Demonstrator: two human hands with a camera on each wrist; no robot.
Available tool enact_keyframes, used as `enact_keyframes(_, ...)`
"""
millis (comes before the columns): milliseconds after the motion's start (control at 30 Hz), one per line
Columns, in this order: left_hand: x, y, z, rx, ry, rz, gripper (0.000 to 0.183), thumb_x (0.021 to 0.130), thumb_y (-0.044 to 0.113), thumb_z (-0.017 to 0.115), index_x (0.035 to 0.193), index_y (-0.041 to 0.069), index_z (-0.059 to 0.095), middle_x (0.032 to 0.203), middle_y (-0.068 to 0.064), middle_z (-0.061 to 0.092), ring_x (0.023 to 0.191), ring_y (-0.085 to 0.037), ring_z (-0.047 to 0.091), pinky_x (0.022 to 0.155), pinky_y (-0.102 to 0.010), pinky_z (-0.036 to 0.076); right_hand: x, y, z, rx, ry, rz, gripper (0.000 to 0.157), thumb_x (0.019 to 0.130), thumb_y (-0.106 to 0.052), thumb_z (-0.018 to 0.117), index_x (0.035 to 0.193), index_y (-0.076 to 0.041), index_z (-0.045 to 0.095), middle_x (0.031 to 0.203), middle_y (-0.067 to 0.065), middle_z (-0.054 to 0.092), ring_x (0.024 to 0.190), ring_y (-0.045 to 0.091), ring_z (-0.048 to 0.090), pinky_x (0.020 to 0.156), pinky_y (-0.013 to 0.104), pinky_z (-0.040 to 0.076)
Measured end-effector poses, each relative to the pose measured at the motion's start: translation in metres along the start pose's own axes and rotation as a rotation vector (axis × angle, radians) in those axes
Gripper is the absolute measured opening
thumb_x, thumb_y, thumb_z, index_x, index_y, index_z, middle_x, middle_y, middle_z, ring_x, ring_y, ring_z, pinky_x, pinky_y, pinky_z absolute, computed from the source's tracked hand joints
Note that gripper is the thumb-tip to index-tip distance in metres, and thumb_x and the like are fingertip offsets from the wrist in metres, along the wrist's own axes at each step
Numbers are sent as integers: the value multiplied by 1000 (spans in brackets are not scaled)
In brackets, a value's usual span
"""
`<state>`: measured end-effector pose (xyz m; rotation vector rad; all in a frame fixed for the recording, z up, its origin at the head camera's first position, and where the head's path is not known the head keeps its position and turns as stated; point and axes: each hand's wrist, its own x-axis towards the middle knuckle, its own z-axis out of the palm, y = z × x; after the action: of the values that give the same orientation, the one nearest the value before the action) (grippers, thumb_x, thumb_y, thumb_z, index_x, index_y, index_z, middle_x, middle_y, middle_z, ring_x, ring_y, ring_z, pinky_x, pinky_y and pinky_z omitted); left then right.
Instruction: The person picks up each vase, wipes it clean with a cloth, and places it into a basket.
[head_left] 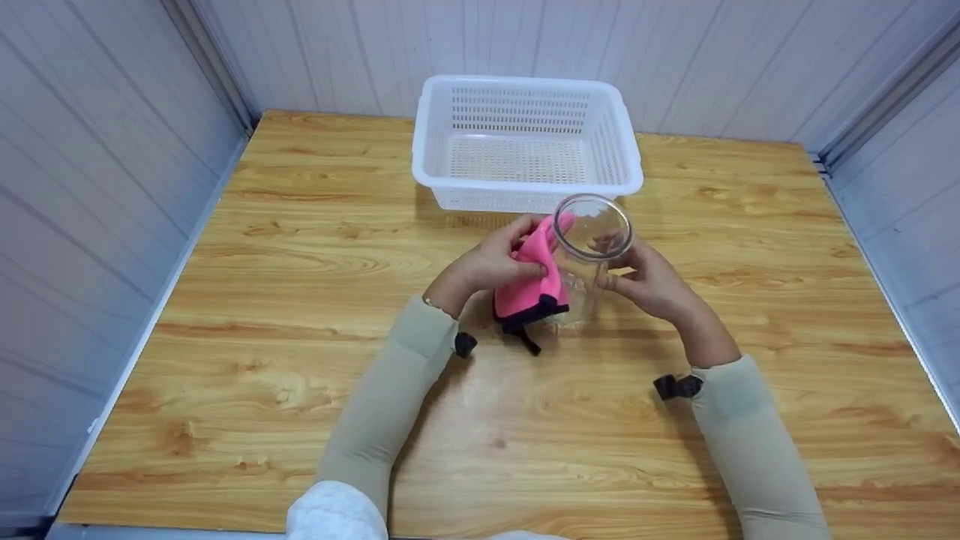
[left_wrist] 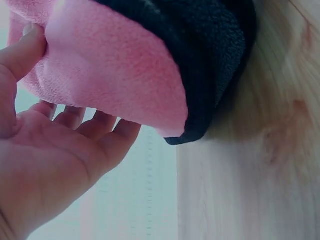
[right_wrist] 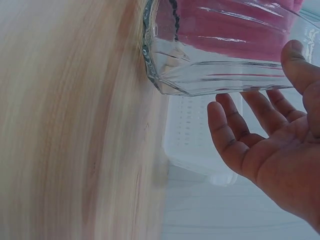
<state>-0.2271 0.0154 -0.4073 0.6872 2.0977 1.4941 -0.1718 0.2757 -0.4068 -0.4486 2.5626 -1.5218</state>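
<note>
A pink fleecy cloth (head_left: 527, 294) with black edging hangs from my left hand (head_left: 491, 261), pinched between thumb and fingers. In the left wrist view the thumb presses the cloth's pink face (left_wrist: 110, 70), and the fingers lie behind it. My right hand (head_left: 651, 281) holds a clear glass jar (head_left: 583, 276) by its right side, thumb in front and fingers behind. The jar's round mouth faces up, and the cloth is against its left side. In the right wrist view, pink shows through the faceted glass (right_wrist: 215, 72). Whether its base touches the table cannot be told.
A white plastic basket (head_left: 525, 196) with slotted walls stands at the back of the wood-grain table (head_left: 300, 300), just beyond the jar. Pale panels (head_left: 360, 52) enclose the back and both sides. Small black devices (head_left: 679, 387) are strapped near both wrists.
</note>
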Motion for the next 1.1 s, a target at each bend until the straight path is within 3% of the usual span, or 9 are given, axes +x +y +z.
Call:
enact_keyframes(167, 2, -3, 0, 47, 5, -51, 57, 82, 9, 72, 129, 27, 47, 132, -2, 50, 115, -21, 54, 97, -39, 47, -1, 0, 0, -16, 8, 11, 63, 85, -6, 71, 140, -1, 40, 129, 20, 57, 109, 31, 58, 81, 22, 52)
enact_keyframes(433, 2, -6, 0, 81, 8, -87, 56, 80, 6, 75, 126, 21, 48, 129, -6, 54, 117, -22, 53, 98, -39, 48, -2, 1, 0, 31, 8, -5, 78, 85, -9, 72, 149, -11, 28, 127, 18, 56, 108, 31, 58, 79, 21, 54)
enact_keyframes(733, 2, -9, 2, 87, 16, -107, 54, 77, 3, 76, 122, 16, 49, 126, -6, 56, 115, -19, 52, 95, -34, 46, -3, 1, 1, 43, 4, -4, 64, 85, -8, 72, 140, -3, 39, 123, 16, 56, 104, 21, 60, 80, 22, 54)
enact_keyframes(967, 2, -11, 2, 98, 11, -119, 52, 79, 4, 76, 121, 17, 49, 126, -6, 55, 115, -20, 52, 97, -35, 46, -4, 0, 2, 10, 14, -4, 71, 78, -6, 78, 139, -5, 41, 123, 16, 59, 105, 27, 59, 93, 40, 50)
enact_keyframes(1100, 1, -12, 1, 117, 14, -97, 56, 79, 5, 76, 126, 19, 48, 128, -6, 55, 116, -21, 53, 97, -36, 46, -3, -2, 6, -2, 34, 24, 75, 74, -9, 82, 138, -5, 42, 121, 15, 59, 104, 27, 59, 95, 41, 49)
